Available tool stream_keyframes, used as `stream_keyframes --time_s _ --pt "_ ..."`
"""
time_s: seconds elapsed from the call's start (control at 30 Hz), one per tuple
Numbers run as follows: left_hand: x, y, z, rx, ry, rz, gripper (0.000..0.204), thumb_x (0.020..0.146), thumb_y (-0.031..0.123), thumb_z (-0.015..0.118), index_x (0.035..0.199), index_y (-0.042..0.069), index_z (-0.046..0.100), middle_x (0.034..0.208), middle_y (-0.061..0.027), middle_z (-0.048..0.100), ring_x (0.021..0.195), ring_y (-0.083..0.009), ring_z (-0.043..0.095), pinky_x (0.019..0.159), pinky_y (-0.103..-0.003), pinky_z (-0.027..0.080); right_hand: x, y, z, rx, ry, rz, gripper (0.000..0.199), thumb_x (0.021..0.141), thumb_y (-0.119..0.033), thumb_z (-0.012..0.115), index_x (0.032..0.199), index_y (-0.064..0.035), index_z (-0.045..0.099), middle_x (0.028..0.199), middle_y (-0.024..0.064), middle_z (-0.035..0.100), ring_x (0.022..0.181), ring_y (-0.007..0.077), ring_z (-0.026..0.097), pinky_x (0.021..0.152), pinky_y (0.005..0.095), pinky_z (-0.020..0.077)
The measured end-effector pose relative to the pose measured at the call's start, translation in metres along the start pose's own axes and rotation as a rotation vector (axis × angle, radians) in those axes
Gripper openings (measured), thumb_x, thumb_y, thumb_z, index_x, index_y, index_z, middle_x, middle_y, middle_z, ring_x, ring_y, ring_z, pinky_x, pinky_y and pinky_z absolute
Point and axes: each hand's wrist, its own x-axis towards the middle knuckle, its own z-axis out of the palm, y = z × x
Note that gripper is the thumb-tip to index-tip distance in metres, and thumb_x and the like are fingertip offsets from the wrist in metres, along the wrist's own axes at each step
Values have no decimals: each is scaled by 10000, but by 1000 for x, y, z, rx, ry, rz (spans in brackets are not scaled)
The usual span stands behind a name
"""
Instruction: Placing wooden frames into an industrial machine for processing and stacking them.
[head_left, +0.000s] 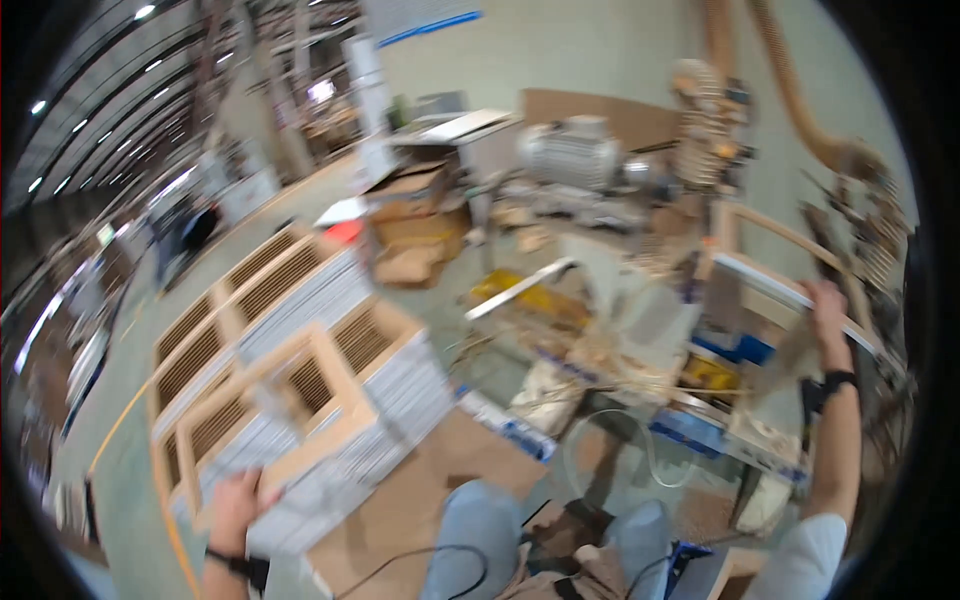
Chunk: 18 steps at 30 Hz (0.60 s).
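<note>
At lower left, stacks of wooden frames with white edges (pixel 408 395) stand side by side. A loose-looking wooden frame (pixel 345 395) lies tilted on top of the near stack. My left hand (pixel 240 503) is closed on this frame's near corner, somewhat blurred by motion. Off to the right, my right arm is stretched out, and my right hand (pixel 828 308) grips another wooden frame (pixel 770 280) by its white edge. That frame leans beside the woodworking machine (pixel 640 320). The fingertips of my right hand are partly hidden behind the edge.
A large grey motor (pixel 570 155) sits beyond the machine, with ribbed hoses (pixel 795 90) at the right. Cardboard boxes (pixel 408 190) stand behind the stacks. A thin clear tube (pixel 570 455) loops near my knees. A cardboard sheet (pixel 440 490) lies beneath the stack.
</note>
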Motion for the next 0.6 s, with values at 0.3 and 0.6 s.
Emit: stream_keyframes --time_s 0.3,0.6 --pt "-36 -121 -7 113 -9 -179 514 773 586 581 919 93 599 711 -133 624 670 -344 617 579 -439 489 -88 -57 51 -180 393 -162 744 782 -7 630 1422 -188 296 1463 95 289 1334 288 300 1077 438 293" --pt "-32 -196 51 200 -155 -198 530 800 568 530 1086 125 587 991 -56 565 944 -255 563 732 -379 485 -292 -86 65 109 -110 217 551 771 23 649 1272 -88 451 1425 134 313 1308 361 299 1034 435 333"
